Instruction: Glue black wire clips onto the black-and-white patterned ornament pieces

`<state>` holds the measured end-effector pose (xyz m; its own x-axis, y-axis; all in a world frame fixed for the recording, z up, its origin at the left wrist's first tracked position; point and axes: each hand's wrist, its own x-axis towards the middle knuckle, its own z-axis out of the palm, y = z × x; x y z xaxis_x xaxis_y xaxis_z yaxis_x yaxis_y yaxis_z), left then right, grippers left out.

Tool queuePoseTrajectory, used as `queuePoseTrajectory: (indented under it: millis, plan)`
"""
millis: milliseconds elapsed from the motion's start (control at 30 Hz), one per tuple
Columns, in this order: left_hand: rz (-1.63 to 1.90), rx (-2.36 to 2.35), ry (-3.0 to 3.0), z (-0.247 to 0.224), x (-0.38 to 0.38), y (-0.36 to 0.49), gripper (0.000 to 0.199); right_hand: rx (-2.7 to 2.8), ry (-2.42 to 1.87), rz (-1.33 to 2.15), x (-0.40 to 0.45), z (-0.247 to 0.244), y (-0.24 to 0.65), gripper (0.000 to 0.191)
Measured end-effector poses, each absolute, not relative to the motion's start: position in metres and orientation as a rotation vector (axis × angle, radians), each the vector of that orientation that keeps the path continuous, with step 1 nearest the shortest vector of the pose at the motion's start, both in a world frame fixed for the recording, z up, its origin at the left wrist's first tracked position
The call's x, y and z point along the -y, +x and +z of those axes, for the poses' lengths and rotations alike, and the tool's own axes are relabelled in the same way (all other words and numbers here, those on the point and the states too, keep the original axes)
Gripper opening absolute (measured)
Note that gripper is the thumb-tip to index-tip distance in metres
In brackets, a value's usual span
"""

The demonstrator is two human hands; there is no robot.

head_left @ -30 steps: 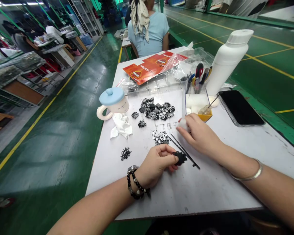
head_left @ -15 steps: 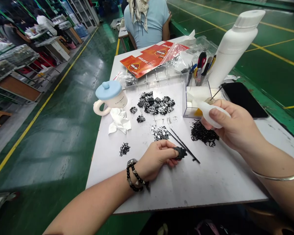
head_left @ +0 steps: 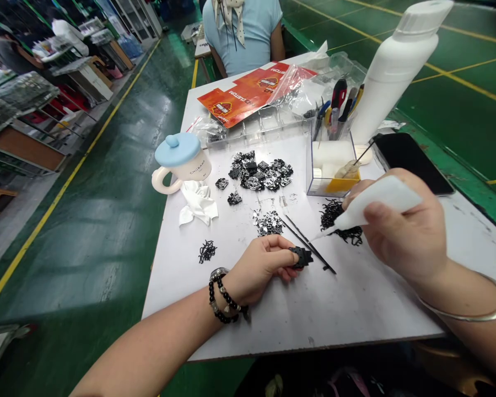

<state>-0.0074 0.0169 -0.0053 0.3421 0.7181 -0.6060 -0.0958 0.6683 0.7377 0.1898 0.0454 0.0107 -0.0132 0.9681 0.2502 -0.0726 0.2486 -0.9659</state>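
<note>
On the left of the table [head_left: 231,331] lies a small heap of black strips [head_left: 207,251]. Next, the left hand [head_left: 262,267] has its grip closed on a dark block [head_left: 301,257], held between thumb and fingers near the loose silvery pieces [head_left: 268,222]. Right of it, two thin black rods [head_left: 308,242] lie slantwise. A larger black pile [head_left: 333,215] sits beyond, partly behind a white squeeze bottle [head_left: 380,204], which the right hand [head_left: 417,237] grips, nozzle pointing leftward near the block (contact is hard to judge). The step looks like lining up nozzle and block; the next move seems to call for a steady left hand, careful aim and light squeezing.
</note>
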Motion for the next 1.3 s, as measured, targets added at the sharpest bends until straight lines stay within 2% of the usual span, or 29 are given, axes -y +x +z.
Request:
queuePoseTrajectory:
  millis: [267, 533, 1300]
  plan:
    - [0.575, -1.109, 0.693, -0.005, -0.018, -0.007, 0.018, 1.443, -1.035, 0.986, -0.030, 0.002, 0.179, 0.028]
    - [0.563, -1.117, 0.690, -0.006, -0.018, -0.005, 0.018, 1.510, -0.937, 0.982, -0.030, 0.001, 0.178, 0.014]
    - [0.562, -1.104, 0.697, -0.008, -0.018, -0.007, 0.018, 1.583, -0.745, 0.893, -0.036, -0.006, 0.181, 0.008]
